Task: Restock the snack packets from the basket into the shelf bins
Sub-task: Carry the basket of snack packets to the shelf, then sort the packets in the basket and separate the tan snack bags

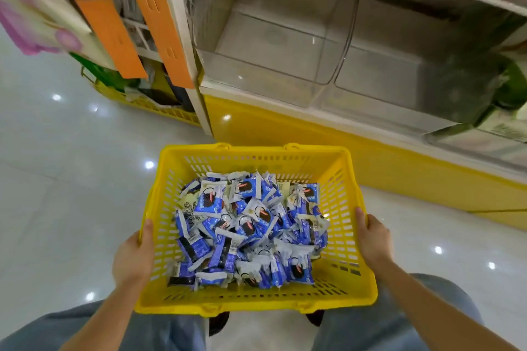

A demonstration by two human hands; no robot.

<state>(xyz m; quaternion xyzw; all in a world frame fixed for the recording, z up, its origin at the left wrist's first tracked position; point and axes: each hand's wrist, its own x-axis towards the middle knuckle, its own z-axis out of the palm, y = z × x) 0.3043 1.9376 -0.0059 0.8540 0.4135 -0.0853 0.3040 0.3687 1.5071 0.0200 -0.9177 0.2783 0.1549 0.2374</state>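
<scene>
Head view, looking down. The left hand (134, 256) and the right hand (373, 239) hold a yellow perforated plastic basket (256, 300) by its two opposite side rims. Both forearms rise from the lower corners of the frame and converge on the basket, wrists roughly straight. On each hand the thumb lies over the top of the rim, pointing away from the person. The remaining fingers are hidden on the outer side of the wall, so each hand is closed about the basket's edge.

The basket is held level, open top upward, in front of the person's blue denim legs (159, 328) and above two dark shoe tips (219, 322). Its far wall faces the shelf. Small handle lugs sit on its near and far rims. The wide-angle lens leaves unclear which pair of sides is the longer.

Inside the basket lies a loose heap of small blue-and-white snack packets (248, 231). They are piled toward the centre and far side, and their long edges point every way with no common axis.

Beyond the basket stands a glossy yellow shelf base (313, 139), which carries two clear plastic bins side by side, the left bin (273, 45) and the right bin (399, 74). Beyond the basket to its left hang orange slotted strips (111, 37). Glossy white floor tiles (57, 179) lie below the basket on both sides.
</scene>
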